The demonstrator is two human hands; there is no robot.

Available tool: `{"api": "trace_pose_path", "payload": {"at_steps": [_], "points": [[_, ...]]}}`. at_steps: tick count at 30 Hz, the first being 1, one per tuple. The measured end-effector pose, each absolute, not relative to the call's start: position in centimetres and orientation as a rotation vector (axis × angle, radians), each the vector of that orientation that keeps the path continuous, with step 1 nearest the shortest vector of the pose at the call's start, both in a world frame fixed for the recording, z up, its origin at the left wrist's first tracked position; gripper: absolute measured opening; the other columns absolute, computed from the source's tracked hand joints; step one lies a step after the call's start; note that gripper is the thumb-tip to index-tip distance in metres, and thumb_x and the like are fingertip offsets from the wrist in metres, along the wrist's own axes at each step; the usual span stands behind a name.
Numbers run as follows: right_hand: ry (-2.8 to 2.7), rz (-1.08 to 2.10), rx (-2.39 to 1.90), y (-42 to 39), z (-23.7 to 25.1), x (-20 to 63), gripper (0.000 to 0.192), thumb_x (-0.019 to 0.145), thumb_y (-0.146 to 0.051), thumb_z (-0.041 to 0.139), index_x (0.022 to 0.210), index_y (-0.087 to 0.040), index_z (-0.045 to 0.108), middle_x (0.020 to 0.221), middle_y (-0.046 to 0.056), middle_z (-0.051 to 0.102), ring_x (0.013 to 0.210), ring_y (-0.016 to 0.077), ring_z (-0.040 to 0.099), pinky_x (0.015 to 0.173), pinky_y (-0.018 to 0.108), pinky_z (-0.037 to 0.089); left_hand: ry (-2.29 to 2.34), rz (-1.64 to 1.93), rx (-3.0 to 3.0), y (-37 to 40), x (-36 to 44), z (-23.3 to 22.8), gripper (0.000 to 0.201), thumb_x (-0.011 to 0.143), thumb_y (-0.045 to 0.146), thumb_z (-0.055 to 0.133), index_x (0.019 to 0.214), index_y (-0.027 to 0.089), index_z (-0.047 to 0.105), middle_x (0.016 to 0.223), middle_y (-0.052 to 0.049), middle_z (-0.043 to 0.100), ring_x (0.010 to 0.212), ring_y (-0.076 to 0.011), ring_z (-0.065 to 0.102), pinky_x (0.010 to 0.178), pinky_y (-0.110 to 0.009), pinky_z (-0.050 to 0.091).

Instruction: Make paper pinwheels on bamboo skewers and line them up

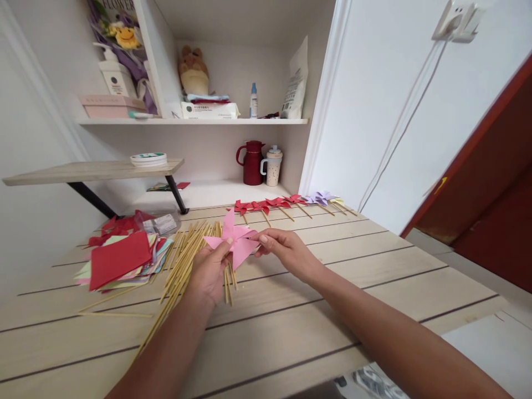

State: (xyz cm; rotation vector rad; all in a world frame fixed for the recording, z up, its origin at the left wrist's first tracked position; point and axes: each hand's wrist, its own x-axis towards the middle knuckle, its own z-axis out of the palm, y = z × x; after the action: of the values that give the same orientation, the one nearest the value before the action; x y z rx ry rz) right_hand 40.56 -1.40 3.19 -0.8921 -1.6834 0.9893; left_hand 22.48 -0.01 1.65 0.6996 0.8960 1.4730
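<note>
A pink paper pinwheel [239,246] with pointed blades is held up over the table between my two hands. My left hand [211,270] grips it from the left, the thumb lying near its centre. At its right blade, the fingers of my right hand [282,248] are pinched together; whether anything small sits between them is hidden. Below and left of the pinwheel lies a loose heap of thin wooden sticks [183,266]. Farther left is a stack of coloured paper squares [120,260], a red one on top.
Along the table's back edge lie several red pinwheels [270,205] and purple pinwheels [320,198] on sticks. A small raised shelf [95,170] stands at the left on black legs. Behind are a dark red jug [252,163] and a cup [273,166].
</note>
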Motion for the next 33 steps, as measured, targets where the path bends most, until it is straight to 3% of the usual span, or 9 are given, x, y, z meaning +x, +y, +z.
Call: {"api": "trace_pose_path", "payload": {"at_steps": [5,10,18,26,33], "points": [[-1.618,1.091,-0.799,-1.2,2.5,40.6,0.029,0.093,-0.042,0.062,0.107,-0.021,0.074,0.104,0.006,0.074,0.089,0.0183,0.07,0.087,0.036,0.055,0.889,1.447,0.725,-0.3,22.6,1.7,0.022,0.059,0.019,0.086,0.075,0.01,0.075,0.074,-0.007,0.076,0.065,-0.0128,0.066,0.063,-0.021,0.052],[-1.692,0.967,-0.797,-1.0,2.0,40.3,0.022,0.083,-0.034,0.075,0.103,-0.023,0.075,0.096,0.004,0.076,0.09,0.0187,0.069,0.086,0.036,0.054,0.901,1.403,0.777,-0.5,22.7,1.7,0.027,0.059,0.023,0.087,0.079,0.009,0.075,0.078,-0.011,0.077,0.067,-0.0148,0.067,0.065,-0.024,0.052],[-1.577,0.972,-0.86,-1.0,2.1,40.1,0.017,0.08,-0.036,0.077,0.089,-0.021,0.077,0.083,0.003,0.074,0.073,0.0159,0.065,0.073,0.033,0.055,0.886,1.365,0.868,-0.5,22.8,1.2,0.031,0.061,0.03,0.088,0.082,0.01,0.077,0.085,-0.014,0.077,0.076,-0.0203,0.07,0.074,-0.03,0.054],[-1.638,0.96,-0.82,-1.2,2.0,40.0,0.014,0.081,-0.033,0.076,0.091,-0.023,0.079,0.079,0.001,0.071,0.064,0.0125,0.059,0.065,0.029,0.052,0.9,1.343,0.929,-0.6,22.9,1.2,0.03,0.063,0.032,0.086,0.079,0.01,0.075,0.079,-0.011,0.076,0.074,-0.0184,0.068,0.073,-0.029,0.052],[-1.675,1.008,-0.871,-1.5,2.4,40.2,0.023,0.083,-0.04,0.074,0.098,-0.023,0.079,0.077,0.001,0.07,0.055,0.0103,0.057,0.055,0.026,0.05,0.946,1.343,0.962,-0.5,22.9,0.8,0.031,0.063,0.034,0.086,0.08,0.011,0.075,0.083,-0.012,0.076,0.074,-0.0186,0.067,0.071,-0.028,0.05]]}}
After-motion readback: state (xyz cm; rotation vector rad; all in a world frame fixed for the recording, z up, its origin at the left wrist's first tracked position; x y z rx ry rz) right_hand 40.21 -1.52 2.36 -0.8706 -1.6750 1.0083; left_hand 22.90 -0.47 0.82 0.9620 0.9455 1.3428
